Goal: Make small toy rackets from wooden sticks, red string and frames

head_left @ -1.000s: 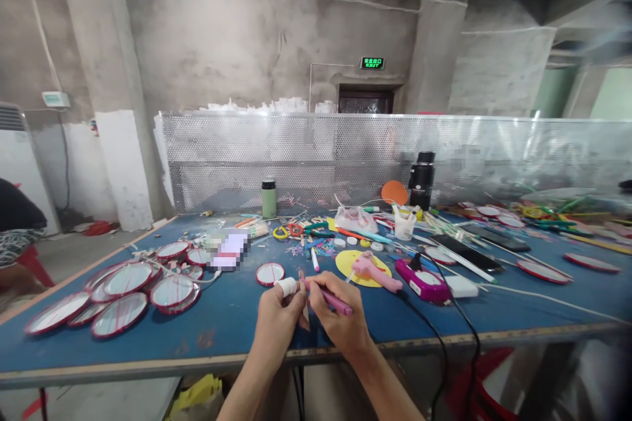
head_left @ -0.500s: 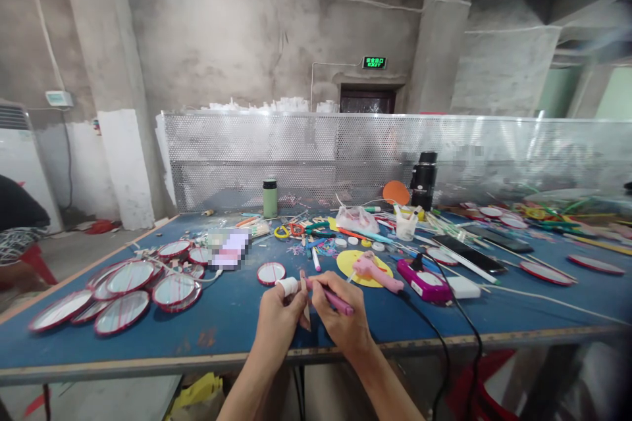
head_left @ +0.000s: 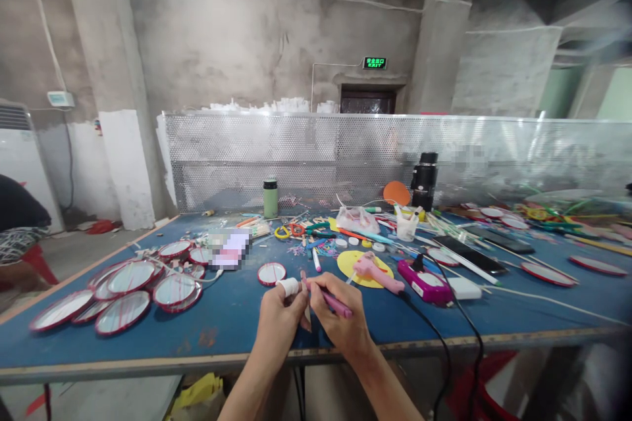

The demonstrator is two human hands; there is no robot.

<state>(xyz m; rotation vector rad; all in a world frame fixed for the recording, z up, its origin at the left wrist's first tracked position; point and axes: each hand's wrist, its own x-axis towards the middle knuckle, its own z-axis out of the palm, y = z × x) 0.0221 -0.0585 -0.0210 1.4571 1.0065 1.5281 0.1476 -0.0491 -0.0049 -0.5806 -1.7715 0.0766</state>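
My left hand [head_left: 277,321] pinches a thin flat stick [head_left: 303,275], coloured pinkish at its top end. A white wrap [head_left: 288,287] covers a finger of that hand. My right hand [head_left: 344,317] grips a pink marker [head_left: 338,304], its tip end close against the stick. Just beyond the hands lies a small round disc with a red rim [head_left: 271,273]. To the right, a pink glue gun [head_left: 378,273] rests on a yellow disc [head_left: 349,262]. The lower part of the stick is partly hidden by my fingers.
Red-rimmed discs [head_left: 123,312] pile up on the left beside a phone [head_left: 239,248]. A purple power strip [head_left: 423,281] and black cable [head_left: 439,329] lie right. Behind stand a green bottle [head_left: 270,200], white cup [head_left: 405,229] and black flask [head_left: 424,187]. A person's leg [head_left: 22,243] shows far left.
Almost nothing differs. My right hand and the pink marker have shifted very slightly; both hands keep their hold.
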